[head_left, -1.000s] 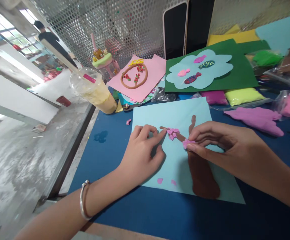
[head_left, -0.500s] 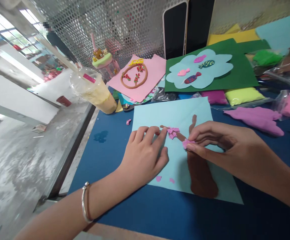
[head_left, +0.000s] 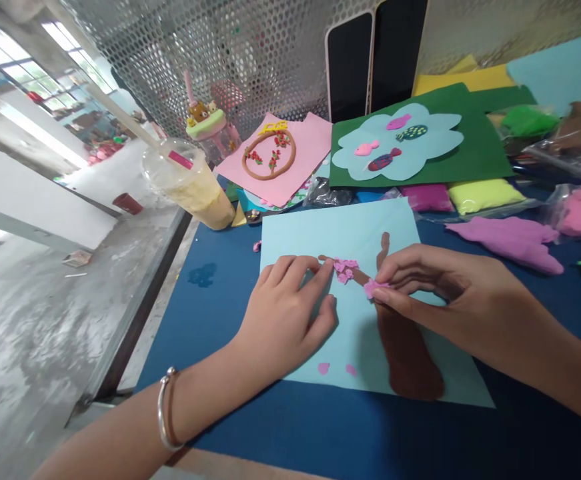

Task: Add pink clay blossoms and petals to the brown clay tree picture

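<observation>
A light blue sheet of paper [head_left: 295,230] lies in front of me with a brown clay tree [head_left: 410,357] on it. My left hand [head_left: 287,303] rests palm down on the sheet, fingers apart, its index fingertip beside small pink clay flowers [head_left: 345,267] on the left branch. Between the thumb and fingers of my right hand [head_left: 435,283] is a pink clay piece [head_left: 373,288], at the lower end of that branch and touching or just above it. Two small pink clay bits [head_left: 323,368] lie near the sheet's lower edge.
A drink cup with a straw [head_left: 195,193] stands back left. Behind the sheet lie a pink card [head_left: 310,133] and a green card [head_left: 347,170]. Bagged clay [head_left: 485,197] and a purple clay lump [head_left: 505,243] lie right. Two phones [head_left: 350,70] lean on the perforated metal.
The sheet has turned slightly anticlockwise, its lower edge and the loose pink bits shifting right. Both hands keep nearly the same pose. The person at the far left back is out of view.
</observation>
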`<state>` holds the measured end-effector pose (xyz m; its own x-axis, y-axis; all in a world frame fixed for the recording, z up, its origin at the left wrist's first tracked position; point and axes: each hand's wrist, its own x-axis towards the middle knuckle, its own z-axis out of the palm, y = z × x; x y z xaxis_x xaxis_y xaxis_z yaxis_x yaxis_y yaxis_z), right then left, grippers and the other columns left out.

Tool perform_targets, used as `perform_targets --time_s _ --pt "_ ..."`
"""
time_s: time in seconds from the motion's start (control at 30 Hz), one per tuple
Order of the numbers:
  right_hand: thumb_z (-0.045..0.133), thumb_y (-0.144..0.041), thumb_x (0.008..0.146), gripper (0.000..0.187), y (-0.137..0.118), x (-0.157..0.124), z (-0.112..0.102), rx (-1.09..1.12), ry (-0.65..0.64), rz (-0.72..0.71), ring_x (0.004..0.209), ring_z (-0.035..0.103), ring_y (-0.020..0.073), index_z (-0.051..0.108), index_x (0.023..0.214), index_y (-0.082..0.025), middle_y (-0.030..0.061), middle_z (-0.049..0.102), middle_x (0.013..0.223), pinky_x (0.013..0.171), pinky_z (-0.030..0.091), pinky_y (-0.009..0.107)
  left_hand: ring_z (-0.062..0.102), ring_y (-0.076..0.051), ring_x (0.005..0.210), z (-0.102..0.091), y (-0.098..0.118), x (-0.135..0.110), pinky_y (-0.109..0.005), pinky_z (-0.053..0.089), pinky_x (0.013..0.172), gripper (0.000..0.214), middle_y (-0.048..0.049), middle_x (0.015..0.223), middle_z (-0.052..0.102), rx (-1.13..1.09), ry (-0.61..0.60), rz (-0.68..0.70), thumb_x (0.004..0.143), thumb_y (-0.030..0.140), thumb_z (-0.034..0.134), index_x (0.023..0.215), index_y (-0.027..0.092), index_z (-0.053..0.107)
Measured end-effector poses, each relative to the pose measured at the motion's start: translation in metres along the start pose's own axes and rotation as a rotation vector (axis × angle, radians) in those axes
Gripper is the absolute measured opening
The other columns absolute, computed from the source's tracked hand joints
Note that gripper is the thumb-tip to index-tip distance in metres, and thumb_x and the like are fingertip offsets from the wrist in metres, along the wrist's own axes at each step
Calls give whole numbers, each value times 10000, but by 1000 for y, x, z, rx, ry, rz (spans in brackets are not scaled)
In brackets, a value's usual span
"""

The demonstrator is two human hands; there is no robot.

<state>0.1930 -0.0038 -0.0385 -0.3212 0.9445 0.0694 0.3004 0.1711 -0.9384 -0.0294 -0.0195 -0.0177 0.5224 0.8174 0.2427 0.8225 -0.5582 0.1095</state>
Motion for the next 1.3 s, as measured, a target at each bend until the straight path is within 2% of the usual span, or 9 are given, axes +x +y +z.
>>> perform_targets --time_s 0.23,0.43,0.57,0.67,0.77,0.83,0.93,1.0,1.3 --pt "733 -372 798 138 2 0 1 21 -3 -20 742 682 159 679 876 -271 -2 722 849 681 561 243 620 -226 946 -2 -5 0 -378 508 814 358 -94 1048 665 -169 76 -77 916 177 460 1212 135 658" --pt "736 -340 804 102 2 -1 1 9 8 -26 720 670 121 670 863 -289 -36 717 833 669 548 192 622 -262 992 -1 -4 0 -428 497 815 307 -84 1063 673 -100 72 -57 898 169 479 1111 169 700" --pt "733 -369 801 146 2 0 1 -3 4 -6 729 677 141 664 861 -255 -10 716 830 674 558 216 623 -260 1006 0 -4 0 -425 498 817 309 -84 1086 673 -95 62 -42 894 171 486 1129 172 686" --pt "733 -403 790 194 1 0 1 -9 4 15 732 683 163 665 864 -238 15 720 842 677 568 249 630 -244 974 -3 -4 -1 -405 495 804 280 -80 1062 680 -125 98 -36 888 157 485 1066 180 700" --pt "717 -426 799 188 -2 -1 2 -36 9 -14 753 689 182 672 858 -253 17 727 845 691 571 272 641 -202 916 -8 -1 -1 -357 499 797 234 -63 989 692 -250 165 -45 874 122 502 953 192 710" --pt "697 -440 811 168 -6 -3 4 -77 9 -59 714 689 180 677 834 -275 1 730 816 667 565 271 652 -178 889 -11 4 -1 -318 514 801 161 -47 943 705 -402 185 -63 864 144 574 934 201 707" --pt "660 -475 827 185 -12 -7 7 -116 -10 -95 619 680 168 680 787 -296 -27 719 727 605 552 260 675 -172 857 -13 11 -1 -291 540 791 136 -31 898 733 -624 149 -86 811 226 726 946 215 713" --pt "642 -491 833 203 -15 -9 8 -134 -26 -96 616 691 171 686 776 -301 -35 722 703 589 548 254 684 -171 827 -13 14 -1 -289 551 777 132 -27 862 744 -706 137 -83 800 239 752 928 219 726" --pt "634 -487 838 193 -14 -13 12 -173 -45 -100 670 726 184 724 839 -317 -45 766 776 598 554 249 682 -143 775 -10 15 -2 -263 552 755 92 -17 812 744 -705 227 -60 816 121 703 847 203 727"
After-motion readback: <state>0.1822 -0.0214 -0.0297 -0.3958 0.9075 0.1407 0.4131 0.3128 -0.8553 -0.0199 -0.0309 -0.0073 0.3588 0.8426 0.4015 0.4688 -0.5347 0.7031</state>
